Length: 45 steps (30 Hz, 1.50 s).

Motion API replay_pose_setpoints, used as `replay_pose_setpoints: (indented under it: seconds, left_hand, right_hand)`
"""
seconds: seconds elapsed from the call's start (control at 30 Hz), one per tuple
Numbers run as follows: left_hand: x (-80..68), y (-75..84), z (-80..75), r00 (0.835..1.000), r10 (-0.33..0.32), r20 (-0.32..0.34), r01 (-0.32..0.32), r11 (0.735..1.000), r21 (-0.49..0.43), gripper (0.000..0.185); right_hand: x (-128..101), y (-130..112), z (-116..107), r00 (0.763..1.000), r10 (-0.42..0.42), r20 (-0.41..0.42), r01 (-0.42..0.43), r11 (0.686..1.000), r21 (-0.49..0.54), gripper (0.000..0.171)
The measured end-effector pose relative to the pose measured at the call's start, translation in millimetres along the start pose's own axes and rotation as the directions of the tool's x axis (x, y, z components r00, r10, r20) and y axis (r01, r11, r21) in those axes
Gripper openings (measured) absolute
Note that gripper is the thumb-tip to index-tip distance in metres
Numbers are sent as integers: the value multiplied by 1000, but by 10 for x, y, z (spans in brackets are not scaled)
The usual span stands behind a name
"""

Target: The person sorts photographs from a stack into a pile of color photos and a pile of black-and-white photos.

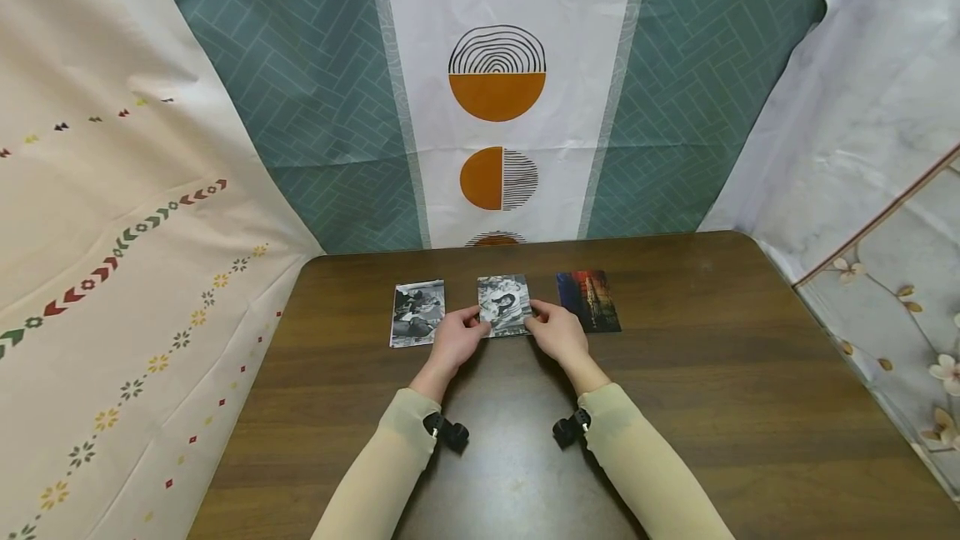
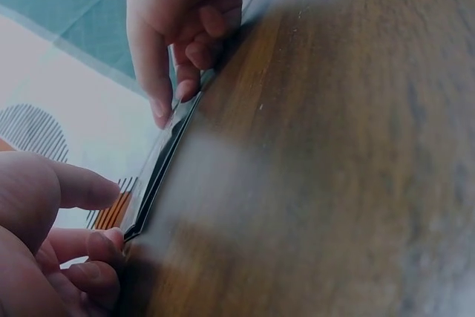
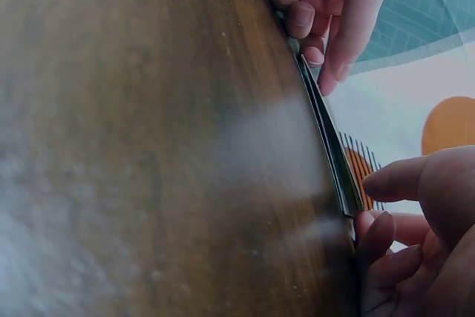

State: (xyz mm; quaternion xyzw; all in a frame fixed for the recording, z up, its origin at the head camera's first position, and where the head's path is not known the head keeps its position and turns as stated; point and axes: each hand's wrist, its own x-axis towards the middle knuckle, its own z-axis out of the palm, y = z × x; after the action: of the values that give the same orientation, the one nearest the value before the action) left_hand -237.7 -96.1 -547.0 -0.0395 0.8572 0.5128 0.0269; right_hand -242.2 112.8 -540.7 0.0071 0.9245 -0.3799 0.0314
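Worktop in brown wood grain carries printed pictures laid out in a row near its far edge. At the middle of the row is a black-and-white picture pile, pinched at its two sides: the left hand has its thumb and fingers closed on the left edge, and the right hand grips the right edge the same way. Both wrist views show the pile edge-on at the worktop, more than one layer thick, with a narrow gap between layers. Just beside the left hand lies another black-and-white stack, slightly tilted, with edges of further sheets showing beneath its top one. Beyond the right hand is a colour picture in dark blue, red and orange, its near left corner hidden by that hand; whether they touch, I cannot tell. Pale sleeves cover the forearms, and behind the worktop hangs a green-and-white cloth with orange half-discs.
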Motion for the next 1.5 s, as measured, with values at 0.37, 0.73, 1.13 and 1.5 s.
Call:
replay_pose_setpoints:
  seconds: [0.37,0.73,1.13,1.5]
  left_hand:
    - [9,22,1,1000,-10,4,10,1000,0,49]
    - [22,17,-4,1000,-19,6,19,1000,-17,49]
    - [21,-15,-1,999,-36,23,37,998,-60,50]
    - [29,-34,-8,999,-27,29,28,998,-59,47]
  right_hand:
    - [-8,-8,1,1000,-6,-10,6,1000,4,52]
    - [-9,-20,-12,1000,-10,-12,10,1000,-5,50]
    - [4,38,9,1000,-7,0,7,1000,-5,50]
    - [21,57,11,1000,-15,8,15,1000,20,49]
